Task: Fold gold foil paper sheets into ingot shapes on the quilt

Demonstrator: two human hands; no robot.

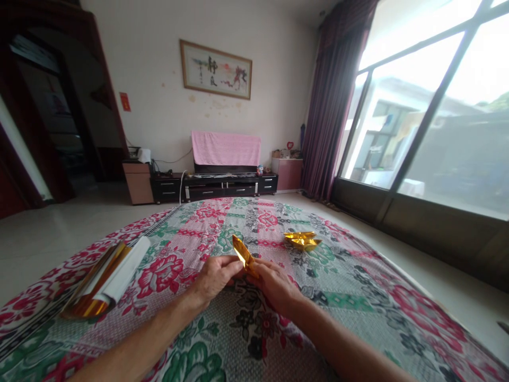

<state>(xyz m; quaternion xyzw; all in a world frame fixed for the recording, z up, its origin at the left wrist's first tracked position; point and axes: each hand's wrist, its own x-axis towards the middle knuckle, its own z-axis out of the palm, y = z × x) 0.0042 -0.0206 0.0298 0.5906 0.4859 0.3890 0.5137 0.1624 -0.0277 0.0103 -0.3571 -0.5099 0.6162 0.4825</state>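
Observation:
A folded piece of shiny gold foil paper [242, 253] is held between my two hands, above the middle of the table. My left hand [217, 275] pinches its near left side, thumb and forefinger closed on it. From the other side my right hand [275, 280] grips its lower right part, with some of the fingers hidden. To the right, beyond my right hand, folded gold foil pieces [302, 240] lie together on the cloth; their exact number is hard to tell. At the left rests a curled stack of gold and white paper sheets [105, 281].
A round table with a red, green and grey flowered tablecloth [167, 323] lies under my hands. Past it stand a low black TV cabinet [220, 191] and a screen covered by a pink cloth [226, 148]. Large windows [429, 106] and a purple curtain [326, 106] are at the right.

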